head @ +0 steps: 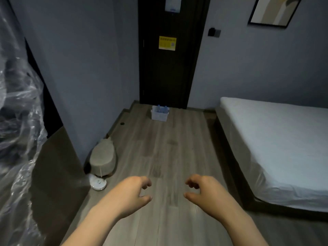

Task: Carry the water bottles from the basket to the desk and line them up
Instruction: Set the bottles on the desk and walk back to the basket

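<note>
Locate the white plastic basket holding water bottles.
Centre of the head view: the white plastic basket stands on the wooden floor before the dark door, left of the white bed.

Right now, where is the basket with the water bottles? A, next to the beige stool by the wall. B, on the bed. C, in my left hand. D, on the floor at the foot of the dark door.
D: the white basket stands on the wood floor right in front of the dark door, with the water bottles poking above its rim.

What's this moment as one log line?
left hand empty | right hand empty | basket on floor by door | bottles inside
</note>
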Motion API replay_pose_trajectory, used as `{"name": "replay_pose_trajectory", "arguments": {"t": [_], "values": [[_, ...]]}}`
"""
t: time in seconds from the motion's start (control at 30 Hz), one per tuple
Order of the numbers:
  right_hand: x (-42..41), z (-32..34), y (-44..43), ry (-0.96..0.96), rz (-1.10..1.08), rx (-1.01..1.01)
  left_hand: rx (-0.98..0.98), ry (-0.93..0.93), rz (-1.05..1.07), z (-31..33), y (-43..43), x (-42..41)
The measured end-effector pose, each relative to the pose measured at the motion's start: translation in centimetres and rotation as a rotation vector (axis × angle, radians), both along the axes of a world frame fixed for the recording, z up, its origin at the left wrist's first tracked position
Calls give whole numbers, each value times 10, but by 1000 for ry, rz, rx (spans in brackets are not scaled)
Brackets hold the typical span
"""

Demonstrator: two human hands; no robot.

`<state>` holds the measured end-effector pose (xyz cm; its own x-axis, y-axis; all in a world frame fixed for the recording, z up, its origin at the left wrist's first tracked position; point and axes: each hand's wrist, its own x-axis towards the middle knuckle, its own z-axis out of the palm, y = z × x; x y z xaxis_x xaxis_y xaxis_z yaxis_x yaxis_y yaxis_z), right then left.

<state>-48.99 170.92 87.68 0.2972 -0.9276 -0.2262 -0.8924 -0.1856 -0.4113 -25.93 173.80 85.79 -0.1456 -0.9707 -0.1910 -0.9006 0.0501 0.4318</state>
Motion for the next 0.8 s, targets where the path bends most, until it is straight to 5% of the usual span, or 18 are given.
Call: {"name": "replay_pose_trajectory", "arguments": {"t": [0.8], "values": [[66,5,-407,-12,0,-92,-71,68,-8,2,-412,69]]}}
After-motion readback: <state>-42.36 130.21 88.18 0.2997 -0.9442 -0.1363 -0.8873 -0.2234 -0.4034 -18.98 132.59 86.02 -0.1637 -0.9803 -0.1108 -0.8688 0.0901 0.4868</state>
